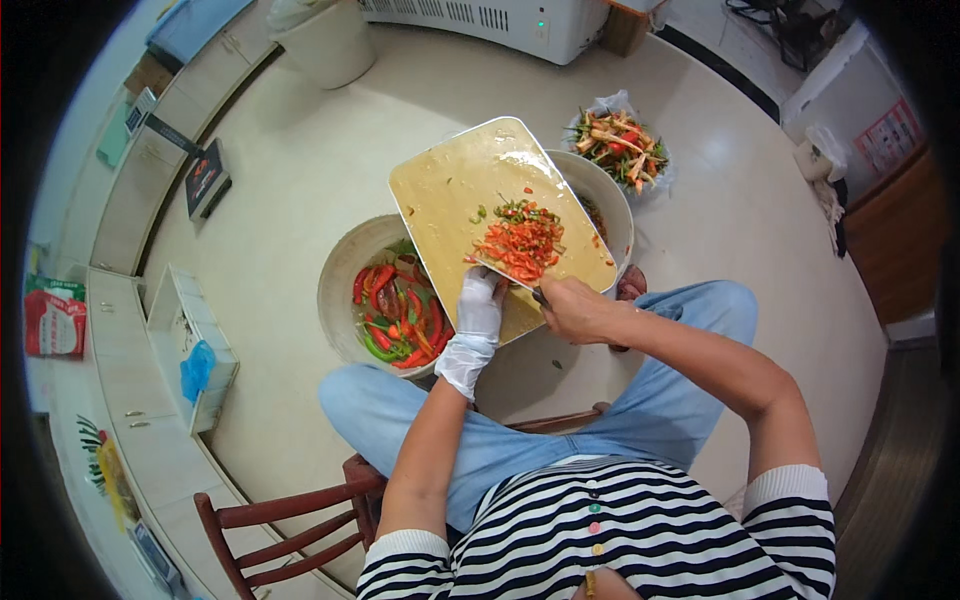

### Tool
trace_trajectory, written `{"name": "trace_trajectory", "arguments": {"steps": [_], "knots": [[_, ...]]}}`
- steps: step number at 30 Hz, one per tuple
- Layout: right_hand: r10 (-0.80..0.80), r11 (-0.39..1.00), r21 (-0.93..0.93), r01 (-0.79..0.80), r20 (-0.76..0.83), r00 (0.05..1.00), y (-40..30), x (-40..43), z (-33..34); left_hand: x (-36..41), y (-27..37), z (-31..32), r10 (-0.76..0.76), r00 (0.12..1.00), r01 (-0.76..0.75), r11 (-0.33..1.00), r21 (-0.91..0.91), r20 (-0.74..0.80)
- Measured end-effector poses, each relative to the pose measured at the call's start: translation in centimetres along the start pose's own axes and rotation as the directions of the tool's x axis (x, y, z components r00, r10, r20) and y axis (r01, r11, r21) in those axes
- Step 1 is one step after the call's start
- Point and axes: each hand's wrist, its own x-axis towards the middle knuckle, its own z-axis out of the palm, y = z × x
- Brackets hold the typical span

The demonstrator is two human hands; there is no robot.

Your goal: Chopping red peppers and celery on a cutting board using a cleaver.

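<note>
My right hand (574,309) grips the dark handle of a knife (505,271), whose blade lies across the near part of a yellowish cutting board (442,195). In a thin white glove, my left hand (480,304) rests on the board beside the blade with fingers curled. Whatever those fingers may hold is hidden. Just beyond the blade is a heap of chopped red and green chili peppers (521,240). Beneath the board's left side stands a bucket (337,300) with whole red and green peppers (409,315) in liquid.
The board's right side overlaps another bucket (619,202), with chopped bits inside. Past it sits a plastic bag of pepper scraps (619,146). A floor scale (206,180), an open drawer (199,345) and cabinets line the left. A chair (285,517) is behind my left arm.
</note>
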Motion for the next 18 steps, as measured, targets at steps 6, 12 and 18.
{"name": "trace_trajectory", "arguments": {"steps": [6, 12, 18], "knots": [[0.075, 0.995, 0.064, -0.079, 0.058, 0.996, 0.3, 1.4, 1.1, 0.3, 0.1, 0.2, 0.051, 0.999, -0.051, 0.997, 0.05, 0.002], [-0.031, 0.999, 0.025, 0.033, -0.059, 0.998, 1.1, 0.8, 1.1, 0.0, 0.0, 0.2, 0.016, 1.0, -0.017, 0.997, 0.071, 0.009], [0.025, 0.999, 0.036, -0.028, 0.063, 0.998, 0.3, 0.5, -0.2, -0.1, 0.0, 0.0, 0.002, 1.0, -0.002, 1.0, 0.005, -0.005]]}}
